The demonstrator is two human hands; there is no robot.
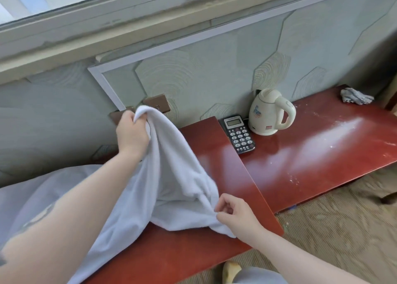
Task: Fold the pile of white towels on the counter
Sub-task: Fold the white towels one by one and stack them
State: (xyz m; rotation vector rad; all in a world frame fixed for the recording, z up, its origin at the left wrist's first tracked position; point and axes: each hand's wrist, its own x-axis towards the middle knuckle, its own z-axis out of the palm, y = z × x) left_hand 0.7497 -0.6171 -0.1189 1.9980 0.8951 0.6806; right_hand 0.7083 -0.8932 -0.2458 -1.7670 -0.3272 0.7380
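A white towel (169, 176) hangs in a loose drape over the left part of the red counter (300, 154). My left hand (132, 131) grips one end of it, raised above the counter near the wall. My right hand (234, 212) pinches a lower edge of the same towel close to the counter's front. The towel's lower left part trails off the counter past my left forearm. White fabric (32, 197) lies at the far left; what it is I cannot tell.
A black phone with a keypad (239, 134) and a cream electric kettle (270, 111) stand against the wall. A crumpled grey cloth (355, 96) lies at the counter's far right end. Carpeted floor (343, 230) runs along the front.
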